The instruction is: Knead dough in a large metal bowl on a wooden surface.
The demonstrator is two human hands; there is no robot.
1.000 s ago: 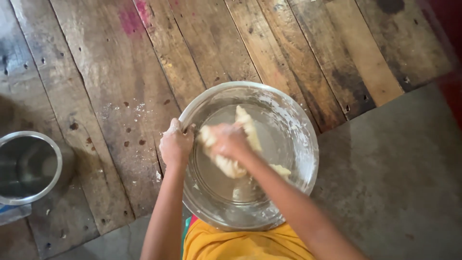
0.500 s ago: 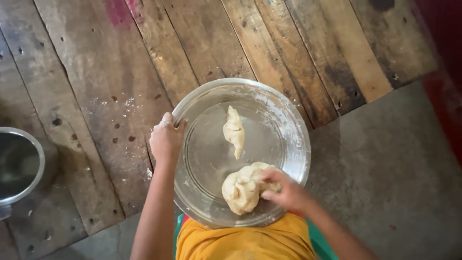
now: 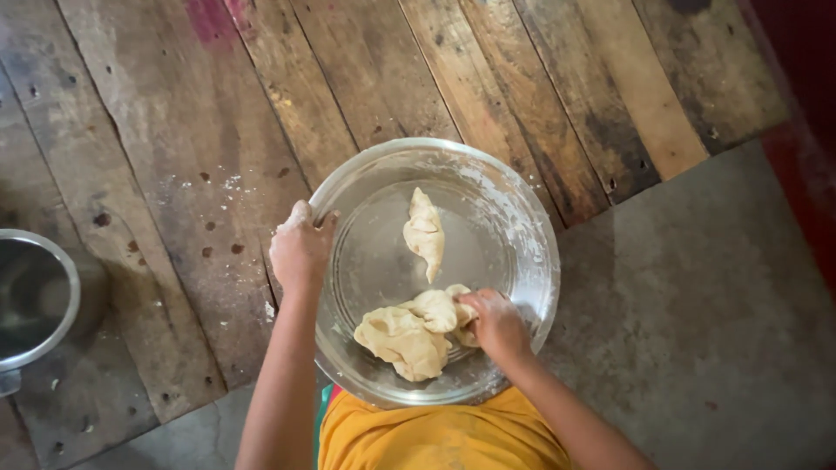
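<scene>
Item: wide, shallow metal bowl [image 3: 522, 218], flour-dusted along its far and right inner wall, set on a worn plank floor [image 3: 174, 130]. The bowl is taken as the landmark.

Left rim: gripped by the left hand [image 3: 300, 248], fingers curled together over the edge, thumb inside.

Near inner floor: a large dough lump [image 3: 402, 339] is lain, pressed at its right end by the right hand [image 3: 496, 324], fingers folded down onto the dough.

Centre, toward the far wall: a small elongated dough piece [image 3: 425, 233] is found, apart from the lump and touched by neither hand.

Near rim: overlapped by an orange garment [image 3: 435, 435].

Right of the bowl: grey concrete [image 3: 697, 331], met by the planks just beside the rim.

Far left, well apart: a steel pot [image 3: 30, 300], cut by the frame edge.
</scene>
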